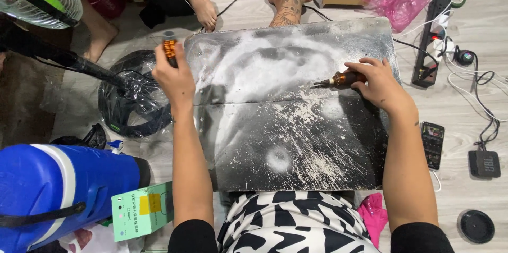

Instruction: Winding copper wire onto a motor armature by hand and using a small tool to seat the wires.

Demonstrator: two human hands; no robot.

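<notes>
Head view of a dark, white-dusted metal board (286, 126) lying on the floor (465, 99) at the centre of the frame. The left hand (173, 76), at the board's upper left corner, is closed around a small copper-wound coil part (170, 49) held upright. The right hand (377, 81), at the board's upper right, grips a brown pen-shaped rotary tool (338, 79) lying nearly flat, its tip pointing left just above the board. A power strip (431, 41) and phone (433, 144) lie at right; a blue container (58, 189) at lower left
</notes>
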